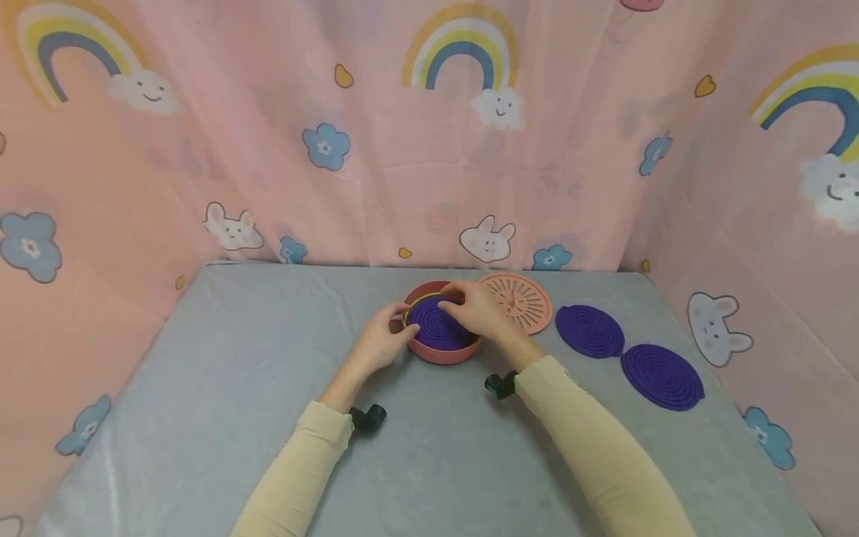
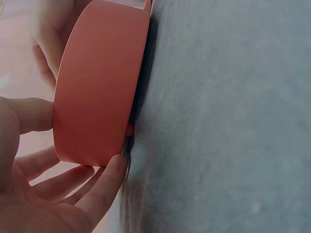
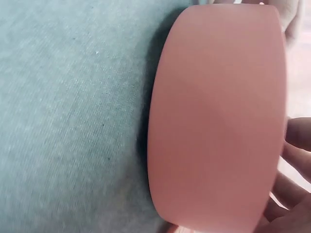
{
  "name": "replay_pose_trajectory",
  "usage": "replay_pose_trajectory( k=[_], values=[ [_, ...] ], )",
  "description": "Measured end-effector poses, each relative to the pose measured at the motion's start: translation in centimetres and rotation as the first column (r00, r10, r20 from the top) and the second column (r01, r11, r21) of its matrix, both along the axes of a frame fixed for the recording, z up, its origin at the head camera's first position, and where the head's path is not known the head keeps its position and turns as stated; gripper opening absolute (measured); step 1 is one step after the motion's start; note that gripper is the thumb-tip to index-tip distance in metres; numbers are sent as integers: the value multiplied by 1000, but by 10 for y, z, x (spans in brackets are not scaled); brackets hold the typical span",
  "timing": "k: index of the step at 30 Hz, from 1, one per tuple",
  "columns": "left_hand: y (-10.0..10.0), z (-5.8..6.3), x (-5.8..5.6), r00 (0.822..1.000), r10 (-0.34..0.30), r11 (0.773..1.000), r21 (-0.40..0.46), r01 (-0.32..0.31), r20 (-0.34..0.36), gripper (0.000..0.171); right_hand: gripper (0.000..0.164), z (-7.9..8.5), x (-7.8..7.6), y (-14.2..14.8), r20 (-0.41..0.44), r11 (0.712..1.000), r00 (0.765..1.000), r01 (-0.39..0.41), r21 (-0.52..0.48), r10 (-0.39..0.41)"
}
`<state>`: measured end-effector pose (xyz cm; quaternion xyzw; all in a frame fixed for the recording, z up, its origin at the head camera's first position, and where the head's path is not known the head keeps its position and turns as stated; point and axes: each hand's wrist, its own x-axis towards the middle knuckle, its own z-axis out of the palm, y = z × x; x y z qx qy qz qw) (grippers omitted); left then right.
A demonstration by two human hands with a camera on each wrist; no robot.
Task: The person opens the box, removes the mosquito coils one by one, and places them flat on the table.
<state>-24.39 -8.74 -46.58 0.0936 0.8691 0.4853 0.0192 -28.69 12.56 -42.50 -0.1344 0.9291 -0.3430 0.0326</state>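
Note:
A round coral container (image 1: 444, 356) stands on the table, its side wall filling much of both wrist views. A purple disc with spiral grooves (image 1: 439, 324), like a coaster, sits in its mouth. A thin yellow edge (image 1: 416, 300) shows under the disc at the back left. My left hand (image 1: 384, 339) pinches the disc's left edge, thumb towards the front; in the left wrist view its fingers curve around the container's side. From the back right, my right hand (image 1: 476, 309) grips the disc, thumb on its top. The container's inside is mostly hidden.
A slotted coral round lid (image 1: 513, 302) lies behind and right of the container. Two more purple spiral discs (image 1: 589, 331) lie farther right, edges touching. Grey cloth covers the table (image 1: 201, 388). A pink patterned curtain (image 1: 376, 194) hangs along the back and sides.

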Motion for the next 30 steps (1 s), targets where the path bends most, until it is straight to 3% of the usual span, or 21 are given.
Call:
replay_pose_trajectory(
  k=[7, 17, 30],
  values=[
    [1, 1, 3, 1000, 0, 1000, -11, 0, -1, 47, 35, -10, -7, -3, 1, 1000, 1000, -18, 7, 18],
    [0, 2, 2, 1000, 5, 1000, -8, -5, 1, 46, 40, -12, -10, -8, 18, 993, 999, -50, 104, 49],
    [0, 3, 2, 1000, 9, 1000, -2, -9, -2, 45, 33, -10, -6, -3, -32, 1000, 999, -21, 6, 21]
  ],
)
